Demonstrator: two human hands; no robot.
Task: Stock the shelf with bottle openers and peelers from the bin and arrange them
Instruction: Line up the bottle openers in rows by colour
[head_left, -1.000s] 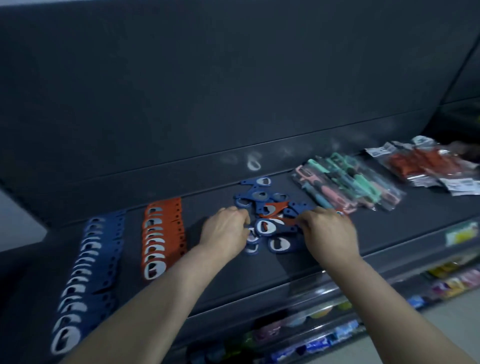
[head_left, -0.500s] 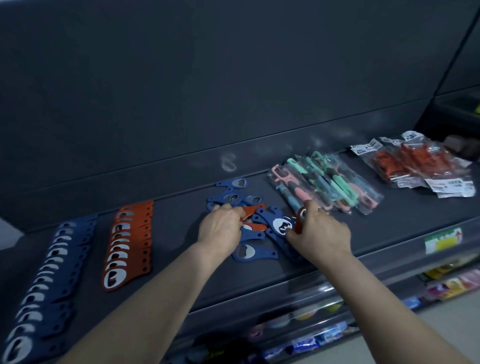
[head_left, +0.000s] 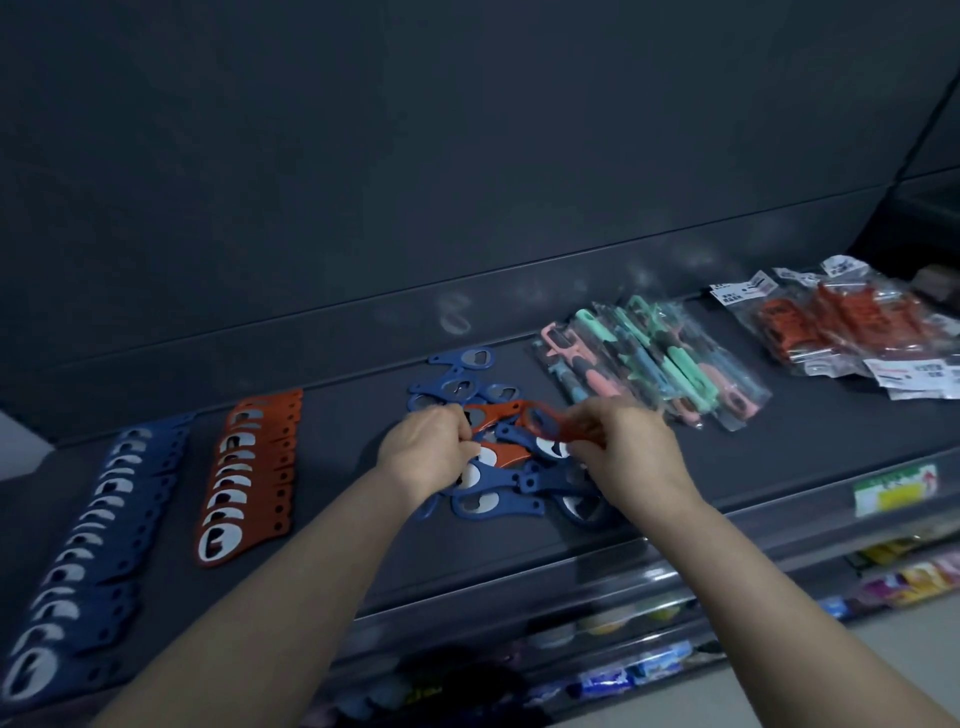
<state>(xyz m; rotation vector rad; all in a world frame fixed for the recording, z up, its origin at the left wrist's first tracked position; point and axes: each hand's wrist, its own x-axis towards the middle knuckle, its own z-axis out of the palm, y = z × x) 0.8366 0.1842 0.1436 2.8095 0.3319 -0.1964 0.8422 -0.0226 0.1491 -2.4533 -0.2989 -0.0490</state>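
From the head camera we look down at a dark shelf (head_left: 337, 467). On the left lies a blue row (head_left: 88, 561) of bottle openers, each one lapped over the next. Just beside it is a shorter orange row (head_left: 249, 478), also neat. These two rows look done.

In the middle sits a loose pile (head_left: 467, 384) of openers, mostly blue with some orange mixed in. Both hands are over it. The left hand (head_left: 426, 452) has its fingers curled round the end of an orange opener (head_left: 496, 414). The right hand (head_left: 628, 457) pinches a second orange opener (head_left: 545, 426) and holds it just above the pile.

To the right, the peelers (head_left: 649, 364) lie in clear bags, bunched and crooked. Further right are orange packs (head_left: 852, 322), also in a heap. We cannot see the bin.

We think about half the work is done. The pile needs sorting by colour into the rows, and the peelers and packs need tidying
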